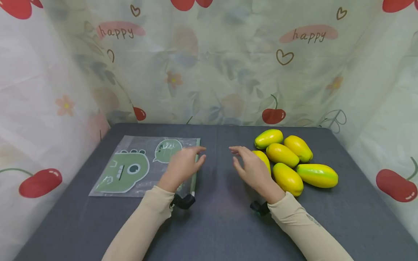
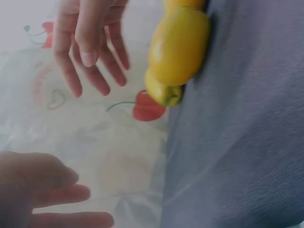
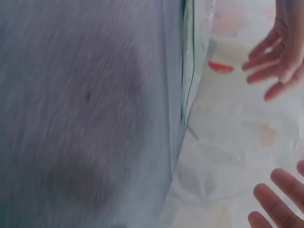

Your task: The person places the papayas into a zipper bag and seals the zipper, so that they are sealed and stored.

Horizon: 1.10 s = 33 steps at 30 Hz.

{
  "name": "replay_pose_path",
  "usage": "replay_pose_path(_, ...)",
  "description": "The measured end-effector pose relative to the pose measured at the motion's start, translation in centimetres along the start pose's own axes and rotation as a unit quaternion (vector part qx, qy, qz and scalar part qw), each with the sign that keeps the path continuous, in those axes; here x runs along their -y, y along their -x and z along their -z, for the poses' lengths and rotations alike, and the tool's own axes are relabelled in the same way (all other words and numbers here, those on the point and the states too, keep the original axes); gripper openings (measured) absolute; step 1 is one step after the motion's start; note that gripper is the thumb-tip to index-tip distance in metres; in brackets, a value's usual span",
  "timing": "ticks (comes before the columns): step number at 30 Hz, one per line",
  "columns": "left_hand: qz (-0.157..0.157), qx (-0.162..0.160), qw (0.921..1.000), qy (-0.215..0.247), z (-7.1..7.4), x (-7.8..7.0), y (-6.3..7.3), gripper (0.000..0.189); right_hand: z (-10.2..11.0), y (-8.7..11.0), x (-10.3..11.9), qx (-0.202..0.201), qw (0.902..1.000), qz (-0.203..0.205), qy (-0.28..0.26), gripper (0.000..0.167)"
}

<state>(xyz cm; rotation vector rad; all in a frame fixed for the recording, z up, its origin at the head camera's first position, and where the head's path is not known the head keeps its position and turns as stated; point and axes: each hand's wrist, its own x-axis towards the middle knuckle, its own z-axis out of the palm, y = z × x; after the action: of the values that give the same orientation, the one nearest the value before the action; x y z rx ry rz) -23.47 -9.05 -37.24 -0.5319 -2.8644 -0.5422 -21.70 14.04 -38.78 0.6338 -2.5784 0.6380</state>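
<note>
My left hand (image 1: pixel 181 166) hovers over the right part of a clear plastic zip bag (image 1: pixel 107 159) printed with a green cartoon dinosaur, its fingers loosely extended and holding nothing. Facing it, my right hand (image 1: pixel 254 169) is held above the table, fingers relaxed and spread, with nothing in its grasp. Just right of that hand lie several yellow-green mangoes (image 1: pixel 282 154); one is partly hidden behind the hand. In the left wrist view the mangoes (image 2: pixel 175 47) show beside the right hand (image 2: pixel 92 42). The right wrist view shows the left hand (image 3: pixel 280 52) near the bag's edge (image 3: pixel 192 61).
A dark grey cloth covers the table (image 1: pixel 222 224). Behind it and at both sides hangs a pale curtain (image 1: pixel 215 65) with cherries, hearts and lettering. Black camera straps sit on the left wrist (image 1: pixel 183 201) and right wrist (image 1: pixel 259 208).
</note>
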Motion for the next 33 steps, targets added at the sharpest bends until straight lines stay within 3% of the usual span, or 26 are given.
replay_pose_path(5,0.027,-0.05,0.9948,0.084,1.1,0.8,0.0,0.03,-0.2,-0.7,1.0,0.025,0.9906,-0.027,-0.132,0.034)
replay_pose_path(10,0.062,-0.087,0.9724,0.207,1.6,1.7,0.1,0.025,-0.9,-1.5,1.7,0.061,0.9672,-0.058,-0.24,0.033)
replay_pose_path(14,0.086,-0.095,0.9573,0.259,1.3,2.5,-0.1,0.023,-2.2,-2.2,2.1,0.083,0.9461,-0.08,-0.302,0.032)
replay_pose_path(22,0.124,-0.081,0.9555,0.255,0.1,3.9,-0.3,0.025,-5.5,-3.9,2.9,0.142,0.8964,-0.167,-0.385,0.035)
replay_pose_path(27,0.14,-0.056,0.9513,0.269,-1.1,4.8,-0.9,0.027,-6.8,-5.0,2.9,0.16,0.876,-0.224,-0.396,0.039)
replay_pose_path(33,0.157,-0.016,0.9523,0.262,-2.2,5.3,-1.5,0.028,-8.3,-5.7,2.6,0.204,0.8519,-0.241,-0.417,0.042)
